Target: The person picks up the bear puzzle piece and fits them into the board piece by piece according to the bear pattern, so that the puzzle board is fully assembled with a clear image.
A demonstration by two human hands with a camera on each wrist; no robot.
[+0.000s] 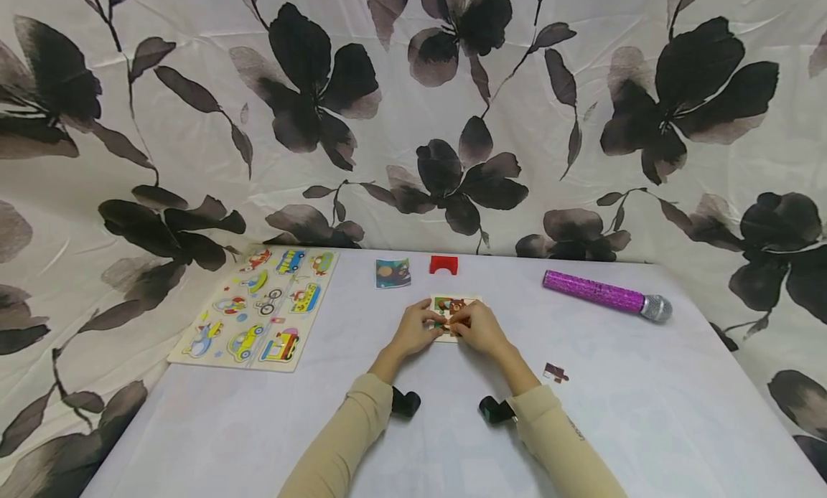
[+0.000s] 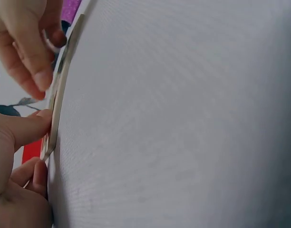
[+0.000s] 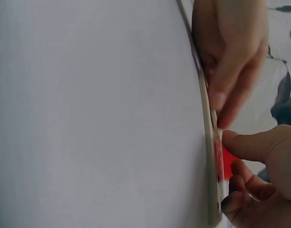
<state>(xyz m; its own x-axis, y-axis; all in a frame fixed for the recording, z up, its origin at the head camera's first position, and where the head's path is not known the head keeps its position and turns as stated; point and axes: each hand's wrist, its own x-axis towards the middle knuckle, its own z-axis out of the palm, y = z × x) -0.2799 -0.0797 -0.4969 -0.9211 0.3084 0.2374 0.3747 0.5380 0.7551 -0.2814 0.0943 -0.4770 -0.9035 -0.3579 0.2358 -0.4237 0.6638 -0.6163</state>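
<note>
A small jigsaw board (image 1: pixel 474 299) with a brown bear picture lies flat in front of the person, partly covered by both hands. The left hand (image 1: pixel 411 329) grips its left side, the thumb (image 2: pixel 33 127) on top and curled fingers at the corner in the left wrist view. Over the board's right part is the right hand (image 1: pixel 483 329), its fingers bent down onto the picture; I cannot tell whether a piece is pinched there. A loose brown and white jigsaw piece (image 1: pixel 555 372) lies on the table right of the right forearm.
A vehicle puzzle board (image 1: pixel 232 326) lies at the left. Behind the jigsaw are a small picture card (image 1: pixel 393 273) and a red arch block (image 1: pixel 443 265). A glittery purple microphone (image 1: pixel 597 291) rests at the right. Floral cloth (image 1: pixel 568 161) hangs at the table's back edge.
</note>
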